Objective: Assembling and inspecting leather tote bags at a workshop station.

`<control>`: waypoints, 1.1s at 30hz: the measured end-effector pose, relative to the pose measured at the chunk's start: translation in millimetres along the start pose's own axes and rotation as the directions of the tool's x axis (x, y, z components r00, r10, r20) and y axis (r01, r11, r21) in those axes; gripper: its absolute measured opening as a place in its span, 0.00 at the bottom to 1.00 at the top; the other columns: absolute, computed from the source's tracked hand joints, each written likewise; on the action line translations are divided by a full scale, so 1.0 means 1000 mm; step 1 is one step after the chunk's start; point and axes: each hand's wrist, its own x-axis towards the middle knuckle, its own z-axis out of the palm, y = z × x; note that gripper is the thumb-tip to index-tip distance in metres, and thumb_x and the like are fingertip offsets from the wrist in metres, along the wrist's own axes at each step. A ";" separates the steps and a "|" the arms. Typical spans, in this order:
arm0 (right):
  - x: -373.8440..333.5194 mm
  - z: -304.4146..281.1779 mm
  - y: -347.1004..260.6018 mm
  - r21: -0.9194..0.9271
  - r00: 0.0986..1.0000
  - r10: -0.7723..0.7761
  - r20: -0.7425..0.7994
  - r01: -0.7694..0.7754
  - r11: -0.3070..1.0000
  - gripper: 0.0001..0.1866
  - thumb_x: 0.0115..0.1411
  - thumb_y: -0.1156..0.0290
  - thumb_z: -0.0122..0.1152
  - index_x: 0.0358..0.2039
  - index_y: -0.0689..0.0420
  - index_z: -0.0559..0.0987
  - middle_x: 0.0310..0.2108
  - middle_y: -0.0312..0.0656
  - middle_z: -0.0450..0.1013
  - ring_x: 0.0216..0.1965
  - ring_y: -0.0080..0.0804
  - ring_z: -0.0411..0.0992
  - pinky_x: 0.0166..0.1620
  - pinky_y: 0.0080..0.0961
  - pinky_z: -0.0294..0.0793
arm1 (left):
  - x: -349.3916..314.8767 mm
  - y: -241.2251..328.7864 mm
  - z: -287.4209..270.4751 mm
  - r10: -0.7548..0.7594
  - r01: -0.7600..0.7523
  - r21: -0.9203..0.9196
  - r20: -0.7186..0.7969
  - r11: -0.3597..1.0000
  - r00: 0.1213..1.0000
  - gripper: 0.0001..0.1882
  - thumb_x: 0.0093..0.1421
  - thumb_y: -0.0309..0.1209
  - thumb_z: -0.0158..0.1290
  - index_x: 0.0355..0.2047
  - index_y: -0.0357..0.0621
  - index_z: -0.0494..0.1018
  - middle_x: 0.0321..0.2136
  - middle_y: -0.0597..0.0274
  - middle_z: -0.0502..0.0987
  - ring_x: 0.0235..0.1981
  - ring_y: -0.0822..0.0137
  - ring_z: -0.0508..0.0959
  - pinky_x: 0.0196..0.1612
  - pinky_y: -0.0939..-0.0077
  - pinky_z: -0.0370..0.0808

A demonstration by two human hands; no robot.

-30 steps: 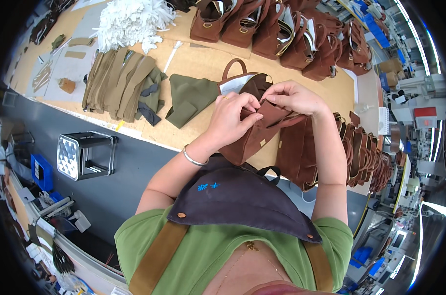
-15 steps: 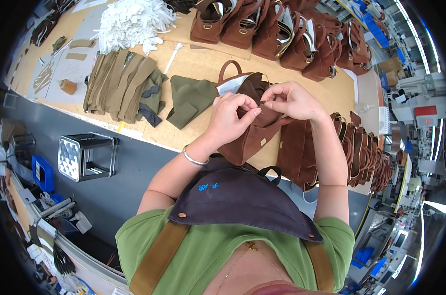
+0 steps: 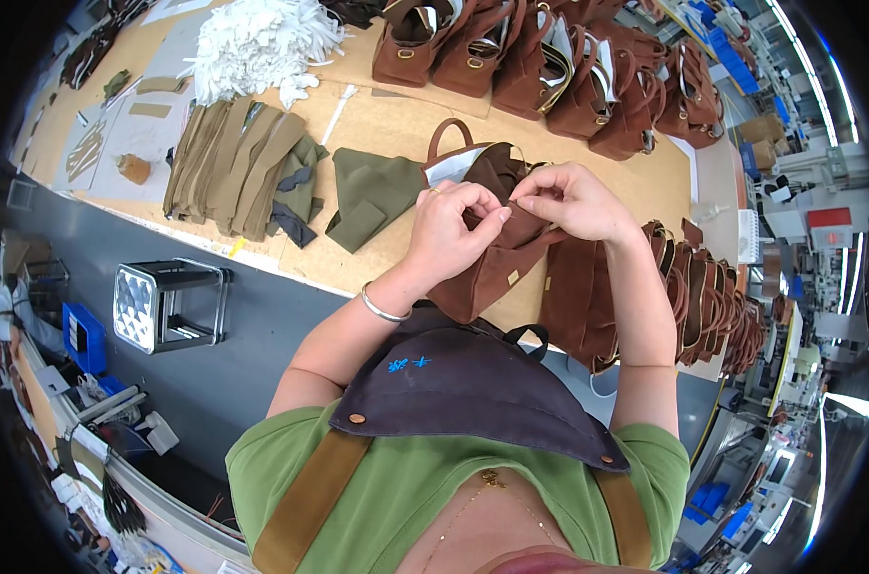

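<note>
Spreading out before you, the table (image 3: 358, 107) has a smooth tan top. Boxy brown bags (image 3: 521, 91) stand along its far side, soft-looking, with looped handles and pale linings. Your apron (image 3: 473, 392) is dark cloth, its lower corners dotted with round coppery fasteners. Flatter bags (image 3: 712, 311) are packed together at your right, their handles making a run of curved loops. The bag (image 3: 480, 277) you are working on sits at the table's near edge, just ahead of the apron; its matte brown sides slope to an opening with white lining and an arched handle. Left of it lie long olive-tan strips (image 3: 229, 172), a fluffy white heap (image 3: 262, 53) and a folded green cloth (image 3: 372, 194). Your left hand (image 3: 458, 215) is curled, thumb and forefinger pinched on the bag's upper edge; your right hand (image 3: 573, 203) nips that edge likewise. Smallest are a smooth silvery bangle (image 3: 381, 306) and a little yellowish tag (image 3: 513, 278).
</note>
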 end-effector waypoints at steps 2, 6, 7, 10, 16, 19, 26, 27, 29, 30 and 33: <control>0.001 0.001 0.006 -0.012 0.999 -0.037 -0.010 0.037 0.999 0.07 0.61 0.71 0.61 0.36 0.60 0.83 0.24 0.28 0.75 0.25 0.12 0.67 0.29 0.16 0.68 | 0.000 0.001 0.000 0.000 0.000 0.003 -0.002 1.000 1.000 0.07 0.54 0.28 0.63 0.24 0.40 0.77 0.20 0.64 0.78 0.25 0.68 0.74 0.32 0.73 0.71; -0.001 0.002 0.003 -0.071 0.997 -0.072 0.006 0.073 0.995 0.06 0.59 0.71 0.63 0.34 0.60 0.83 0.23 0.27 0.75 0.23 0.12 0.65 0.27 0.16 0.65 | -0.003 0.001 0.001 0.011 -0.011 0.019 -0.005 1.000 1.000 0.07 0.54 0.28 0.63 0.24 0.40 0.77 0.21 0.64 0.78 0.25 0.68 0.74 0.32 0.72 0.71; -0.001 0.003 0.000 -0.086 0.997 -0.072 0.015 0.073 0.994 0.06 0.59 0.71 0.64 0.33 0.60 0.83 0.23 0.27 0.74 0.22 0.12 0.64 0.26 0.16 0.64 | -0.003 0.000 0.002 0.015 -0.015 0.026 -0.008 1.000 1.000 0.07 0.53 0.28 0.63 0.24 0.40 0.77 0.21 0.64 0.78 0.26 0.68 0.75 0.33 0.72 0.71; 0.002 0.007 0.007 0.012 0.996 -0.086 -0.015 0.086 0.996 0.05 0.58 0.71 0.65 0.31 0.60 0.82 0.21 0.28 0.73 0.21 0.14 0.64 0.26 0.18 0.64 | -0.002 0.001 -0.001 0.026 -0.026 -0.012 0.023 1.000 0.999 0.07 0.53 0.28 0.63 0.25 0.41 0.77 0.22 0.64 0.79 0.26 0.67 0.75 0.34 0.71 0.71; -0.004 0.015 0.000 -0.171 0.986 -0.137 -0.095 0.119 0.978 0.05 0.57 0.73 0.63 0.31 0.60 0.79 0.19 0.33 0.69 0.22 0.19 0.63 0.27 0.22 0.64 | -0.001 0.003 -0.011 0.034 -0.032 -0.028 0.077 0.999 0.996 0.06 0.53 0.29 0.64 0.27 0.41 0.78 0.24 0.63 0.80 0.27 0.66 0.77 0.36 0.71 0.71; -0.003 0.015 0.006 -0.170 0.979 -0.169 -0.110 0.149 0.974 0.05 0.58 0.73 0.62 0.33 0.61 0.79 0.20 0.34 0.69 0.23 0.20 0.63 0.29 0.24 0.64 | 0.003 0.000 -0.014 0.072 -0.079 0.035 0.174 0.996 0.982 0.06 0.53 0.29 0.64 0.28 0.40 0.79 0.24 0.63 0.81 0.27 0.66 0.77 0.38 0.71 0.71; -0.005 0.016 0.004 -0.156 0.971 -0.217 -0.097 0.200 0.967 0.06 0.60 0.72 0.61 0.34 0.61 0.79 0.22 0.34 0.69 0.24 0.21 0.63 0.30 0.24 0.64 | 0.001 -0.002 -0.008 -0.005 0.020 -0.091 0.167 0.996 0.986 0.06 0.53 0.28 0.64 0.25 0.40 0.78 0.20 0.64 0.78 0.24 0.67 0.75 0.38 0.72 0.69; -0.005 0.017 0.007 -0.131 0.971 -0.216 -0.098 0.203 0.970 0.06 0.60 0.72 0.61 0.34 0.61 0.79 0.22 0.34 0.69 0.25 0.21 0.63 0.30 0.24 0.65 | -0.001 -0.001 -0.006 0.001 0.014 -0.096 0.150 0.995 0.989 0.06 0.52 0.28 0.64 0.24 0.40 0.78 0.19 0.64 0.77 0.24 0.67 0.74 0.38 0.72 0.68; -0.004 0.018 0.005 -0.135 0.979 -0.184 -0.083 0.172 0.976 0.06 0.60 0.72 0.62 0.34 0.61 0.78 0.22 0.34 0.69 0.25 0.20 0.63 0.31 0.22 0.65 | -0.003 -0.001 -0.003 -0.002 0.014 -0.107 0.112 0.994 0.994 0.07 0.52 0.28 0.65 0.23 0.42 0.77 0.18 0.65 0.76 0.25 0.67 0.74 0.39 0.72 0.67; -0.004 0.017 0.000 -0.164 0.986 -0.153 -0.068 0.140 0.976 0.06 0.59 0.72 0.62 0.34 0.61 0.78 0.22 0.33 0.69 0.26 0.20 0.63 0.32 0.22 0.66 | -0.005 -0.003 -0.001 -0.010 0.020 -0.112 0.090 0.994 0.996 0.07 0.52 0.29 0.65 0.23 0.42 0.77 0.18 0.65 0.76 0.25 0.67 0.74 0.39 0.72 0.67; -0.007 0.016 -0.010 -0.189 0.995 -0.098 -0.026 0.092 0.978 0.06 0.58 0.71 0.64 0.33 0.60 0.79 0.23 0.35 0.70 0.27 0.23 0.66 0.34 0.23 0.68 | -0.001 -0.005 -0.011 0.008 0.001 -0.042 0.206 0.999 0.978 0.04 0.53 0.29 0.62 0.27 0.46 0.78 0.22 0.66 0.77 0.31 0.67 0.74 0.42 0.70 0.65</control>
